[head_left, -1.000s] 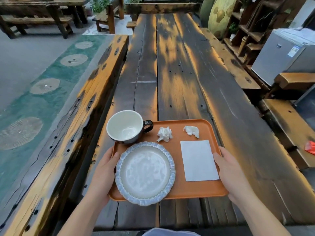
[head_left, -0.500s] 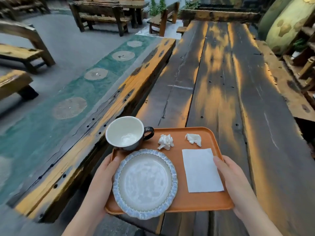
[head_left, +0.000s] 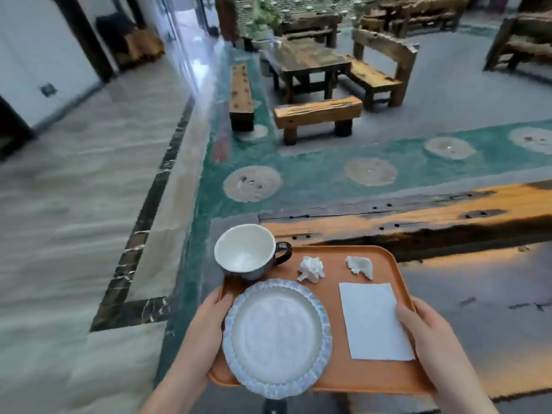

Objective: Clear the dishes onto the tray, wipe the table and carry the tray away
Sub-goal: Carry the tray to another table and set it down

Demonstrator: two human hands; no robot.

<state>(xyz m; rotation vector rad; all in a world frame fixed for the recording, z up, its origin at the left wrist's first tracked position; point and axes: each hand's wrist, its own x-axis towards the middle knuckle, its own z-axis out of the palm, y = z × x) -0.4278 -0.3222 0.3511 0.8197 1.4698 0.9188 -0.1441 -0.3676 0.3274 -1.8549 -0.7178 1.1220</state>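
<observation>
Since the earlier frames the view has swung to the left: the long tabletop [head_left: 478, 309] that filled the middle of the picture now lies at the lower right, and open floor has come in at left. The orange tray [head_left: 352, 375] has left the wood on its left side and hangs partly over the floor.

The left hand [head_left: 209, 321] grips the tray's left edge, thumb on the rim; the right hand [head_left: 424, 330] grips the right edge, thumb pressing the napkin's corner.

On the tray there is one cup [head_left: 246, 252] at the upper left, one scalloped plate [head_left: 276, 337] at the lower left overhanging the near rim, two crumpled tissues [head_left: 311, 268] [head_left: 360, 265] along the far side, and one flat white napkin [head_left: 372, 321] at the right.

A long bench [head_left: 418, 216] runs along the tabletop's far edge. Beyond it a green strip with round inlays crosses the floor; pale tiles with a dark border fill the left. At the top stands another wooden table [head_left: 307, 59] with three benches around it, and more furniture sits in the upper right.
</observation>
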